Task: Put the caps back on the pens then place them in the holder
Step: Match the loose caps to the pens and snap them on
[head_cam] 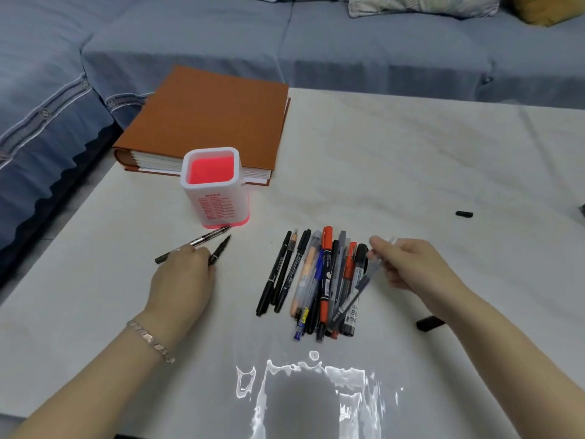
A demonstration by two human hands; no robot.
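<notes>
A white holder [215,198] with a red inside stands upright left of centre, with nothing visible in it. Several pens lie in a pile [319,280] in the middle of the table. My left hand [183,277] rests on the table over two black pens, a thin one [202,242] and a pointed one [220,250], its fingers closing on them. My right hand [408,264] holds a grey clear-barrelled pen [364,283] slanted above the pile's right edge; the motion blurs it. A black cap [464,214] lies far right, another black cap [429,323] beside my right forearm.
A thick orange-brown book [209,122] lies behind the holder at the table's far left corner. A blue sofa [285,42] runs along the far side and the left. The table [411,153] has a glossy white cover with glare near its front edge.
</notes>
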